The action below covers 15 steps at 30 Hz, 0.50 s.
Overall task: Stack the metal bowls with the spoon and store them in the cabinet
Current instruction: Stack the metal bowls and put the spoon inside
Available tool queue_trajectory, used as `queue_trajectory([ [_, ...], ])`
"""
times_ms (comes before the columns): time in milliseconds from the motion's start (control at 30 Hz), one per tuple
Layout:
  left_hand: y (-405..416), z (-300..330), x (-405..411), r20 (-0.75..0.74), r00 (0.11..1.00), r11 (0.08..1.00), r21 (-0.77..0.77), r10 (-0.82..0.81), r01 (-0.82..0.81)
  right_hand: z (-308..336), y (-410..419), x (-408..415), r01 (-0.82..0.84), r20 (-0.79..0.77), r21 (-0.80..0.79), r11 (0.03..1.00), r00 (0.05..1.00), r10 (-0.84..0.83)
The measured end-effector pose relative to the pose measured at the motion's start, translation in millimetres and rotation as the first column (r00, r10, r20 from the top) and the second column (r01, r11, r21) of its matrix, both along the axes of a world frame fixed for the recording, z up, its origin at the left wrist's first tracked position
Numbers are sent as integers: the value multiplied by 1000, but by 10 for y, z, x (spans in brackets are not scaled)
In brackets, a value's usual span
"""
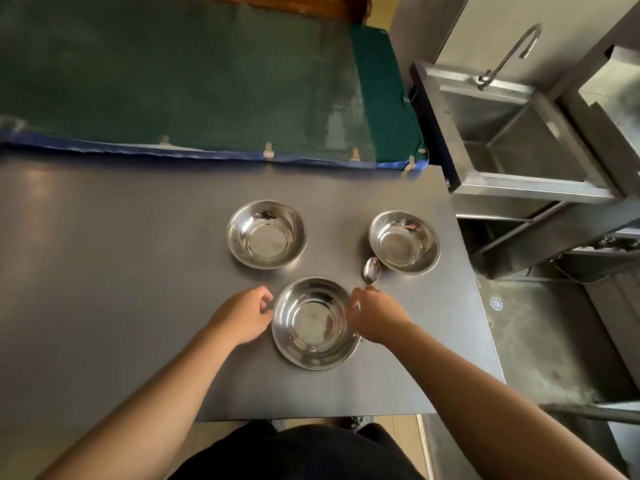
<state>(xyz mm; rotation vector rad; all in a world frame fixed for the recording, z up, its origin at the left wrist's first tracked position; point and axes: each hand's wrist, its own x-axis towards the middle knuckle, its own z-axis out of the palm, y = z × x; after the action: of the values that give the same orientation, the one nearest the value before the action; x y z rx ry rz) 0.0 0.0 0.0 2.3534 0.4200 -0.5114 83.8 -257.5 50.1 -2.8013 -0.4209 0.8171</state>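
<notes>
Right hand (375, 315) curled at the right rim of the near bowl (314, 323), fingers bent over the edge, the handle of the spoon (371, 270) vanishing under the knuckles; cannot tell whether pinching spoon, rim or both. Left hand (242, 315) loosely cupped at the left rim, fingertips just beside the metal, contact unclear. Near bowl shiny steel, round, shallow, flat-bottomed, empty, sitting upright near the front edge of the grey table (104, 271). Spoon bowl polished, pointing far, lying just beside the near-left rim of the right bowl (404, 241). Right bowl empty, same bright steel. Left bowl (266, 234) farther left, empty too, apart from the others. Off right past the table, a steel sink (512, 140) with a curved tap (509, 57). Beyond the far edge, green cloth (173, 81).
</notes>
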Motion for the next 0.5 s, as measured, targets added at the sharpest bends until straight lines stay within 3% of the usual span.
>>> queue_trajectory([
  [300,-105,-249,-95,-107,981,975,-132,164,-178,-291,-69,-138,175,-62,37,984,983,-172],
  [500,-173,-296,-137,-178,933,874,-330,314,-357,-419,-87,-118,249,-93,74,966,966,-242],
])
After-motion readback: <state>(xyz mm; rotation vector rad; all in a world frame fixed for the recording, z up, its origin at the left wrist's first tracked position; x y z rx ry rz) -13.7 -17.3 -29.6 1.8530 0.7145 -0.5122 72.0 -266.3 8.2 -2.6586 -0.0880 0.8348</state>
